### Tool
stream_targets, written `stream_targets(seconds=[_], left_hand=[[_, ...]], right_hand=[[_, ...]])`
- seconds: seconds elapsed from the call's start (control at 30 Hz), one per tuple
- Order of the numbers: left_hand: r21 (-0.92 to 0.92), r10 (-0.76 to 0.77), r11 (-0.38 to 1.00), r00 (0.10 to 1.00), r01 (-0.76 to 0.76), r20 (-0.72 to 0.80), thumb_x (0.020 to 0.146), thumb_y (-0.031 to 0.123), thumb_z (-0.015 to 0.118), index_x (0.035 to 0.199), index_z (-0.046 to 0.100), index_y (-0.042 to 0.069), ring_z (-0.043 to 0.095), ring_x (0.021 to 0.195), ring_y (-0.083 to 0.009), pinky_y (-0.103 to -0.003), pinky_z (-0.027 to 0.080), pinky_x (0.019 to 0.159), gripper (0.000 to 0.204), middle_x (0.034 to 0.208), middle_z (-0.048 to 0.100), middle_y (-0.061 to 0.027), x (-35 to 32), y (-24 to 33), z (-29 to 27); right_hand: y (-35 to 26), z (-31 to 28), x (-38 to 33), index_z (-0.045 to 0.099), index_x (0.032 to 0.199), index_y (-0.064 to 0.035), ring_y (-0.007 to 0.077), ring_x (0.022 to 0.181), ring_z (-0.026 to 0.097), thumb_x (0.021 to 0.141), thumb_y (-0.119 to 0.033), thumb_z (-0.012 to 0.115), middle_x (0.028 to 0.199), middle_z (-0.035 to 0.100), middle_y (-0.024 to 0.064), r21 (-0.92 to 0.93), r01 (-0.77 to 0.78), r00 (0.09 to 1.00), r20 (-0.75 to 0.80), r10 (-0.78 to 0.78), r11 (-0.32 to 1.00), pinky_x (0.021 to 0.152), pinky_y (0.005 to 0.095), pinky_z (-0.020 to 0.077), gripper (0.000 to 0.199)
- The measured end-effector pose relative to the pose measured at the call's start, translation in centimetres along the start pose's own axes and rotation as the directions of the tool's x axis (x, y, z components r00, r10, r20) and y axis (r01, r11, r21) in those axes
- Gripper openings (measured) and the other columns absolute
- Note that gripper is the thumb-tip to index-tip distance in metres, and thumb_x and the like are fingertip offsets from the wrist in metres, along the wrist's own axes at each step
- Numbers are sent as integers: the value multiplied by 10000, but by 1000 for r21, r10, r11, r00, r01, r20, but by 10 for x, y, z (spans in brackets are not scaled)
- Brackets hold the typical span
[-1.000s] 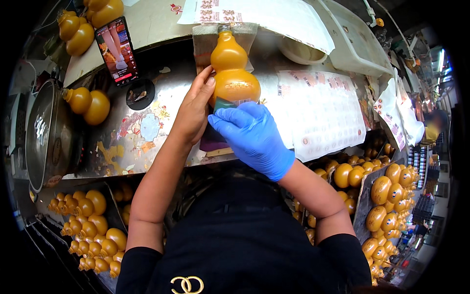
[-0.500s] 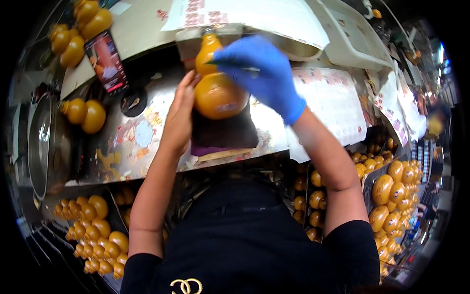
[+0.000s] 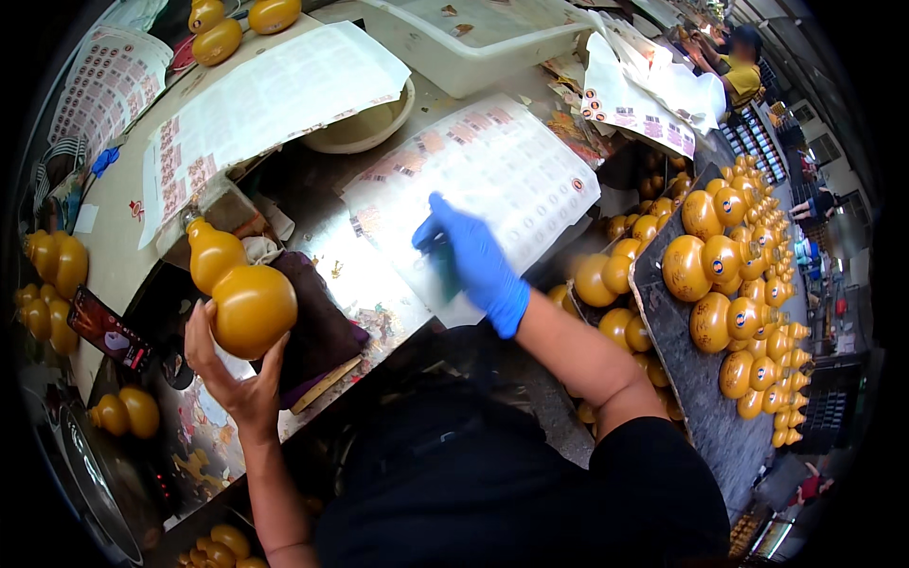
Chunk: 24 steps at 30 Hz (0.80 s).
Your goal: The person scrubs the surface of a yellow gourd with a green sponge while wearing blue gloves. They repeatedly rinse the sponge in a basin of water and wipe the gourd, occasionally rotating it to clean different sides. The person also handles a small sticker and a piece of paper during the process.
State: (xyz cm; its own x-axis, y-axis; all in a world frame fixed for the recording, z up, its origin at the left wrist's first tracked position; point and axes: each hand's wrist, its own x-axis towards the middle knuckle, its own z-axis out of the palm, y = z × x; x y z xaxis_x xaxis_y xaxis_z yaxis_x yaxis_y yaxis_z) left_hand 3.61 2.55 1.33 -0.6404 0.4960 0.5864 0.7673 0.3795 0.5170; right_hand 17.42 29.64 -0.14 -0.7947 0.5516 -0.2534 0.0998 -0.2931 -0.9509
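Observation:
A glossy amber gourd-shaped bottle (image 3: 254, 308) leans with its narrow neck toward the far side of the bench. My bare left hand (image 3: 232, 379) cups its round base, fingers on one side and thumb on the other. Beside the bottle lies a dark cloth pad (image 3: 317, 327). My right hand (image 3: 478, 265), in a blue glove, is over the near edge of a pale sheet of printed stickers (image 3: 535, 194), apart from the bottle. A blurred dark green tool (image 3: 443, 270) shows under its curled fingers; its exact kind is unclear.
Right of me, a dark board (image 3: 677, 369) carries rows of gourd bottles. Across the bench are a cream bowl (image 3: 383, 133), a white plastic tub (image 3: 459, 71) and another sticker sheet (image 3: 275, 90). A phone (image 3: 109, 331) and metal basin (image 3: 90, 464) are at left. Someone in yellow (image 3: 743, 78) is far off.
My right hand has left the bottle's waist for the sticker sheet. My left hand has shifted from the bottle's side to its base. The view has swung to the right.

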Motion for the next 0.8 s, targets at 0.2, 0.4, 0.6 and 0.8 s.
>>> stream_targets(seconds=[0.2,0.4,0.6,0.8], left_hand=[[-9,-85,996,996,85,41,645,6,773,1449,284,64,310,1340,-347,-410,247,1110,943,1447,295,-175,0,-12,17],[-16,-88,996,994,89,61,659,29,761,1428,262,64,291,1335,-384,-446,242,1111,917,1451,270,-207,-8,-16,16],[-7,-84,996,993,85,79,669,62,781,1402,279,95,316,1305,-416,-473,303,1076,889,1412,271,-233,-12,-23,18],[-24,-50,998,996,52,79,655,64,800,1379,284,98,315,1303,-437,-493,324,1067,890,1403,263,-253,-11,-23,17]], right_hand=[[-34,-43,74,681,1026,11,136,914,609,907,-153,571,963,676,79,-214,273,948,-107,-301,938,857,258,445,231],[-97,43,163,687,1054,-11,183,970,645,878,-145,565,1023,696,114,-405,613,788,369,-492,678,877,289,480,252],[-114,185,246,656,1169,-139,320,1033,611,868,-92,467,1133,641,167,-573,791,612,755,-236,215,936,349,454,359],[-106,277,298,524,1329,-232,314,1149,558,886,-93,408,1302,547,136,-671,740,670,741,-44,-36,975,391,445,479]])
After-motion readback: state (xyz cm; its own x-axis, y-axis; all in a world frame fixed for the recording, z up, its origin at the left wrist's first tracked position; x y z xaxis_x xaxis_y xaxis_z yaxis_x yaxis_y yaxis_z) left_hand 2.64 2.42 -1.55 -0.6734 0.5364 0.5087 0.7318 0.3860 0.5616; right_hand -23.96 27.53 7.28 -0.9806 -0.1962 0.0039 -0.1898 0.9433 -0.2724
